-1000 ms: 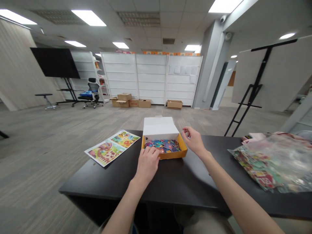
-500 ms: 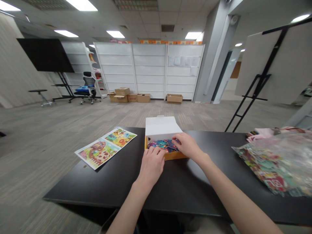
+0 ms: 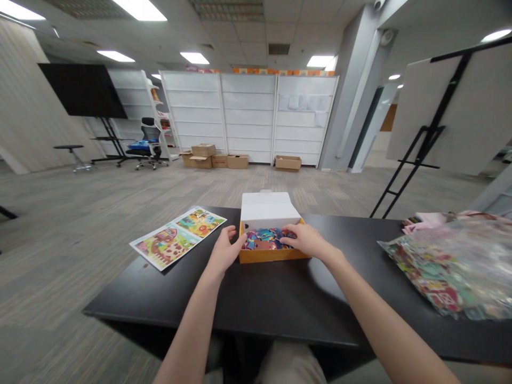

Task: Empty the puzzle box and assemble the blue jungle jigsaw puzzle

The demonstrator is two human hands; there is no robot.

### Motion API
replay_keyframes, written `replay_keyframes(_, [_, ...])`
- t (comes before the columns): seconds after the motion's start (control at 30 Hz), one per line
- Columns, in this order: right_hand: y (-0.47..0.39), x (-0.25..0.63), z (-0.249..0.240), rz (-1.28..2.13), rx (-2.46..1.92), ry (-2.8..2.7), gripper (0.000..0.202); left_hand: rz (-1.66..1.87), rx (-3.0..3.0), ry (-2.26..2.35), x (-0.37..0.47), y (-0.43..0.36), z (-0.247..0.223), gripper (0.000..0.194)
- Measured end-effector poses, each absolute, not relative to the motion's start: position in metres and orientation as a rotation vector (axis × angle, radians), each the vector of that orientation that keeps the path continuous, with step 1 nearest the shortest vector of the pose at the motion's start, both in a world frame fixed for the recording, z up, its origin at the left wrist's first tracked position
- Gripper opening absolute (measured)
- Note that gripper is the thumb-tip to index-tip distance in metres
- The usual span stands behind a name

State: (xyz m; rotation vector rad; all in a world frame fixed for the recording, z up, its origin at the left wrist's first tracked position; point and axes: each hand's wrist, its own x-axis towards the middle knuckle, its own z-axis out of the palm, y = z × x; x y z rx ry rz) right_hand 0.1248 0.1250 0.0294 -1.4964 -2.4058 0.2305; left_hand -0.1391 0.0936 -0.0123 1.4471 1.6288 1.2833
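On the black table stands an orange box [image 3: 276, 256] with its white lid [image 3: 266, 206] raised at the back. Colourful puzzle pieces [image 3: 262, 239] lie inside it. My left hand [image 3: 226, 249] is at the box's left wall, thumb by the rim and fingers spread outside it, holding nothing. My right hand [image 3: 307, 240] reaches over the right side of the box, thumb and fingertips apart at the pieces; no lifted piece shows between them. To the left lies a printed sheet [image 3: 178, 238] with two cartoon animal pictures.
A clear plastic bag [image 3: 452, 266] with colourful contents covers the right part of the black table [image 3: 272, 304]. Farther off are cardboard boxes [image 3: 238, 161], white shelving [image 3: 248, 117], an office chair [image 3: 148, 144] and a board on a black stand [image 3: 428, 141].
My left hand has moved left from the box's front wall to its left side, its fingers spreading. My right hand stays at the right side of the pieces. The view has shifted slightly.
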Motion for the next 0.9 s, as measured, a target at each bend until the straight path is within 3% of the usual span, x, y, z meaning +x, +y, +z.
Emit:
replay_keyframes(0.27, [0.129, 0.130, 0.023, 0.462, -1.452, -2.353, 0.039, 1.214, 1.579, 1.513, -0.139, 0.088, -0.020, 0.041])
replay_keyframes(0.37, [0.129, 0.131, 0.026, 0.450, -1.460, -2.379, 0.048, 1.302, 1.760, 1.592, -0.138, 0.080, -0.017, 0.044])
replay_keyframes(0.47, [0.128, 0.130, 0.029, 0.357, -1.450, -2.437, 0.052, 1.412, 2.045, 1.664, -0.135, 0.071, -0.009, 0.035])
replay_keyframes(0.6, [0.126, 0.131, 0.029, 0.280, -1.348, -2.456, 0.036, 1.408, 2.407, 1.533, -0.128, 0.058, 0.005, 0.015])
replay_keyframes(0.73, [0.125, 0.137, 0.031, 0.496, -1.167, -2.252, 0.015, 1.183, 2.622, 1.391, -0.120, 0.052, 0.011, 0.021])
replay_keyframes(0.9, [0.136, 0.166, 0.040, 0.756, -1.061, -1.667, 0.038, 1.000, 2.654, 1.455, -0.111, 0.050, 0.012, 0.023])
